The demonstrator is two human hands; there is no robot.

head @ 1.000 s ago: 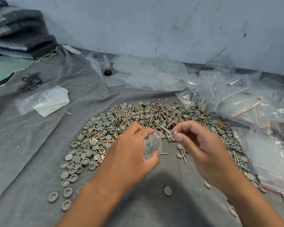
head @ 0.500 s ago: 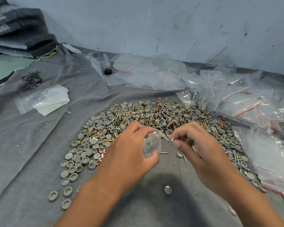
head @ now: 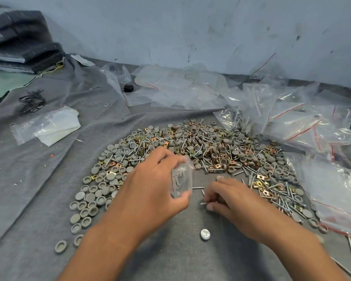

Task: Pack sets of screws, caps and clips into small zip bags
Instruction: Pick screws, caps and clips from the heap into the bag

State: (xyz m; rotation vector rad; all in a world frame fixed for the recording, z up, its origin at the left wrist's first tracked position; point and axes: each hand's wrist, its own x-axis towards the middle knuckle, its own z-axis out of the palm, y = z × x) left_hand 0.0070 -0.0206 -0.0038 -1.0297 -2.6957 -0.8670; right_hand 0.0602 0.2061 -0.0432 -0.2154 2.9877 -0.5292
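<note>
My left hand holds a small clear zip bag upright between thumb and fingers; a few screws show inside it. My right hand is down on the grey cloth just right of the bag, its fingertips pinching a screw lying there. Behind both hands spreads a wide pile of grey caps, brass clips and screws. A single pale cap lies alone on the cloth in front of my hands.
Heaps of clear zip bags with red strips fill the right side and the back. A flat bag with white paper lies at the left. Black ties and dark folded material sit at far left. A wall stands behind.
My right hand has dropped from the bag's mouth down to the cloth and now pinches a loose screw. My left hand still holds the bag, shifted slightly.
</note>
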